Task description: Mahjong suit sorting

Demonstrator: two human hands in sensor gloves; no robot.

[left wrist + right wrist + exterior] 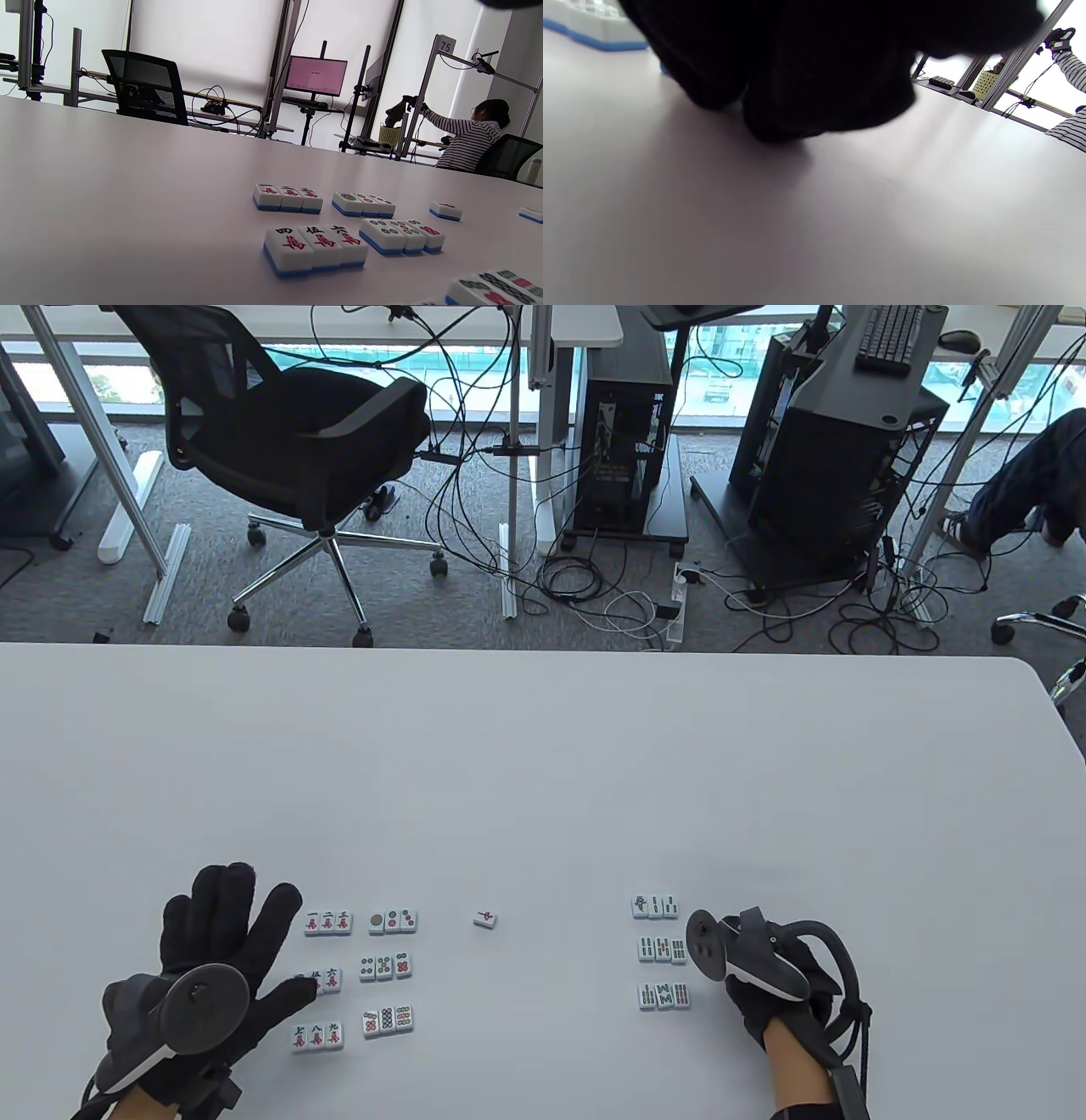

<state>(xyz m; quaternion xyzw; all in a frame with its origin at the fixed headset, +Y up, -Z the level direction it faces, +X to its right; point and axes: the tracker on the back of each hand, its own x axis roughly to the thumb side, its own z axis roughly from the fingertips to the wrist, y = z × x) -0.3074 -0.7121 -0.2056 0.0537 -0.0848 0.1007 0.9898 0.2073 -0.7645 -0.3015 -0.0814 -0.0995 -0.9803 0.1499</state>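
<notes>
White table (543,780), mahjong tiles face up near the front edge in three-tile rows. Left block: three rows of character tiles (327,923) (287,198), top row one-two-three, middle row four-five-six (316,250), bottom row seven-eight-nine (317,1037). Just right of them, three rows of circle tiles (386,968) (363,204). Right block, well apart: three rows of bamboo tiles (661,949). Between the two blocks a lone tile with a red mark (485,918) (445,210), slightly tilted, touching nothing.

Left hand (216,963) lies flat on the table, fingers straight and spread, holding nothing; thumb tip reaches over the left end of the middle character row, contact unclear. Tracker on the back of the hand.

Right hand (776,984) sits just right of the bamboo rows, tracker covering most of it; fingers curl down toward the table beside the middle and bottom rows. Right wrist view is mostly dark glove (797,63) low over the table, with a blue-backed tile edge (589,29) at top left. Cannot tell whether the fingers pinch a tile or only touch.

Beyond the table: a black office chair (288,449), computer towers (624,449), floor cables.
</notes>
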